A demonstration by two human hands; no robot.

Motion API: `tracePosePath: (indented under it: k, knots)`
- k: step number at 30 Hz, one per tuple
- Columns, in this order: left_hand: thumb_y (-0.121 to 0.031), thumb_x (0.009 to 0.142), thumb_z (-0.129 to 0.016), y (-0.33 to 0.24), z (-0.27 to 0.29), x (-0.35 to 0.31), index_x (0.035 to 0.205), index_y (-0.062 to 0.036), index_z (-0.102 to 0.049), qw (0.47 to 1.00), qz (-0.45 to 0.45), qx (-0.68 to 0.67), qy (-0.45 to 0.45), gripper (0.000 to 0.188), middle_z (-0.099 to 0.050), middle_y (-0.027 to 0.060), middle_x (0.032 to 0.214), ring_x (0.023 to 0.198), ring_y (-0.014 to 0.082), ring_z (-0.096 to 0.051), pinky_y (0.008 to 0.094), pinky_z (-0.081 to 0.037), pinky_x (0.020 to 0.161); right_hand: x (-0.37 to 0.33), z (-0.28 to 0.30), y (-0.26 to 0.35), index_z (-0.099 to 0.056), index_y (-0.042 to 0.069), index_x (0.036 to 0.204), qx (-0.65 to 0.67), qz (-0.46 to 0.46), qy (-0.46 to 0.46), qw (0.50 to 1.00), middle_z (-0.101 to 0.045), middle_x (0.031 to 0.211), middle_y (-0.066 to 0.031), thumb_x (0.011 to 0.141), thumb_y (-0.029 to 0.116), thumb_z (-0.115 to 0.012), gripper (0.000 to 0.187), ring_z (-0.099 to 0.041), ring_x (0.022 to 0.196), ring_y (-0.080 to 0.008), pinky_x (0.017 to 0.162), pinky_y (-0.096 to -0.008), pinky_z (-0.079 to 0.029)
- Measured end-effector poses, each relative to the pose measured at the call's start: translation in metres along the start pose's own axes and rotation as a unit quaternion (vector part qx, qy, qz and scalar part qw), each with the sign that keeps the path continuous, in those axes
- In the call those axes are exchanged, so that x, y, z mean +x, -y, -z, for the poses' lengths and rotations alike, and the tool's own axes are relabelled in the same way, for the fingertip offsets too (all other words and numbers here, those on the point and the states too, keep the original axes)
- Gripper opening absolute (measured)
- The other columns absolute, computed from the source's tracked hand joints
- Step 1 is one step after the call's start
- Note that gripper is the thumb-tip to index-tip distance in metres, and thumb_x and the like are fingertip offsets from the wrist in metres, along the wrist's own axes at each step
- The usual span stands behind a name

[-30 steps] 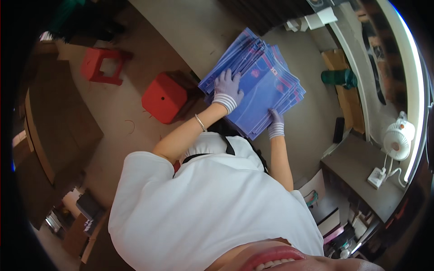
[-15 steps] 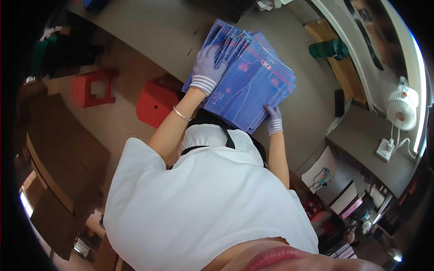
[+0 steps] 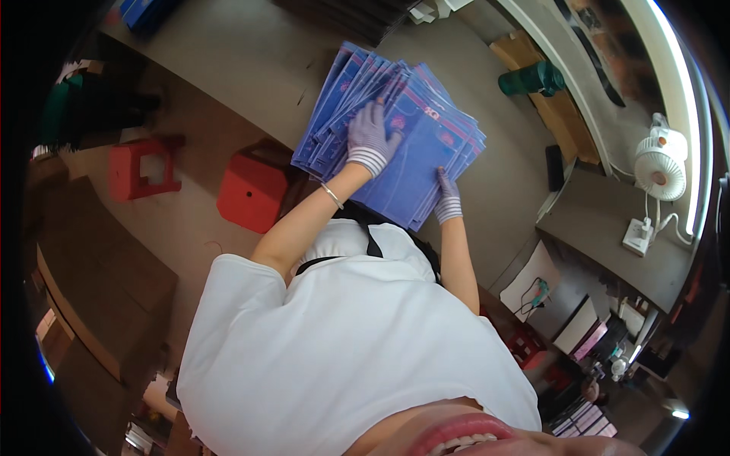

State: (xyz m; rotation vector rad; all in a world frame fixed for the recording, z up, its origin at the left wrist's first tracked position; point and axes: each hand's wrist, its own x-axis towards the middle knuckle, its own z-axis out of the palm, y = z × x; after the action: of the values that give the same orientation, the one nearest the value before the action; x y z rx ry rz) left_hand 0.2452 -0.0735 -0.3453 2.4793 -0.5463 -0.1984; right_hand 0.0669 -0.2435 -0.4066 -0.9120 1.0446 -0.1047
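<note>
A fanned stack of flat blue packets (image 3: pixel 407 175), printed with pink flower patterns, lies on the grey table close to my body. My left hand (image 3: pixel 371 137), in a striped white and purple glove, rests on top near the stack's middle, fingers stretched out and apart. To its left several packets (image 3: pixel 323 133) overlap in a spread row. At the near right edge of the stack is my right hand (image 3: pixel 449 199), gloved the same way. Its thumb lies along the packets' edge, and the other fingers are mostly hidden beneath.
The grey table (image 3: pixel 517 175) extends beyond the stack. A green bottle (image 3: pixel 532 79) lies by a cardboard piece (image 3: pixel 559 114) at the right back. Farther right are a white fan (image 3: pixel 660 169) and a power strip (image 3: pixel 637 236). Red stools (image 3: pixel 252 194) stand on the floor at left.
My left hand has moved right, from the left side of the stack to its middle. More of the left packets show, spread out. The right hand stays at the right edge.
</note>
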Motion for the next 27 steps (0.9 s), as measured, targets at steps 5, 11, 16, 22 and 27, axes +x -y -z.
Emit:
tracePosePath:
  k: [5, 11, 16, 22, 27]
  knots:
    - [-0.035, 0.078, -0.066, -0.03, -0.004, -0.019, 0.14, -0.0003, -0.032, 0.973, 0.064, -0.169, 0.143, 0.079, -0.045, 0.0272, 0.135, 0.124, 0.0402, -0.044, 0.0428, -0.036, 0.105, -0.007, 0.077, -0.002, -0.052, 0.001, 0.123, 0.079, -0.038, -0.009, 0.996, -0.061, 0.112, -0.013, 0.076, 0.03, -0.08, 0.061, -0.06, 0.102, -0.0292, 0.091, -0.0459, -0.051]
    - [-0.037, 0.078, -0.065, 0.008, -0.008, -0.002, 0.128, -0.0003, -0.047, 0.995, -0.056, -0.078, -0.017, 0.064, -0.057, 0.0222, 0.116, 0.111, 0.0383, -0.051, 0.0445, -0.039, 0.099, -0.032, 0.124, -0.012, -0.048, 0.002, 0.129, 0.102, -0.021, -0.016, 0.994, -0.06, 0.117, -0.0135, 0.079, 0.032, -0.077, 0.065, -0.059, 0.107, -0.0297, 0.093, -0.046, -0.049]
    - [-0.039, 0.081, -0.061, 0.011, -0.023, 0.033, 0.12, 0.0001, -0.055, 0.998, 0.044, 0.03, 0.031, 0.056, -0.063, 0.0183, 0.106, 0.105, 0.0367, -0.055, 0.0445, -0.04, 0.097, -0.033, 0.114, -0.023, -0.045, 0.001, 0.132, 0.079, -0.026, -0.025, 0.996, -0.059, 0.117, -0.0131, 0.079, 0.034, -0.076, 0.069, -0.057, 0.108, -0.0277, 0.094, -0.0446, -0.048]
    - [-0.046, 0.083, -0.056, -0.008, -0.034, 0.063, 0.124, -0.0017, -0.054, 0.994, 0.02, 0.103, -0.008, 0.061, -0.059, 0.0239, 0.12, 0.112, 0.0394, -0.055, 0.0449, -0.041, 0.098, -0.006, 0.097, -0.016, -0.046, 0.0, 0.13, 0.064, 0.011, 0.036, 0.997, -0.059, 0.117, -0.014, 0.077, 0.033, -0.079, 0.07, -0.059, 0.106, -0.0289, 0.094, -0.0438, -0.049]
    - [-0.067, 0.082, -0.051, 0.0, -0.032, 0.078, 0.131, 0.0065, -0.047, 0.984, 0.092, -0.035, 0.152, 0.089, -0.054, 0.0307, 0.125, 0.118, 0.0404, -0.053, 0.0423, -0.041, 0.101, -0.005, 0.099, -0.026, -0.049, -0.001, 0.127, 0.105, 0.009, 0.019, 0.994, -0.061, 0.115, -0.0138, 0.078, 0.03, -0.078, 0.065, -0.059, 0.104, -0.0279, 0.093, -0.042, -0.049]
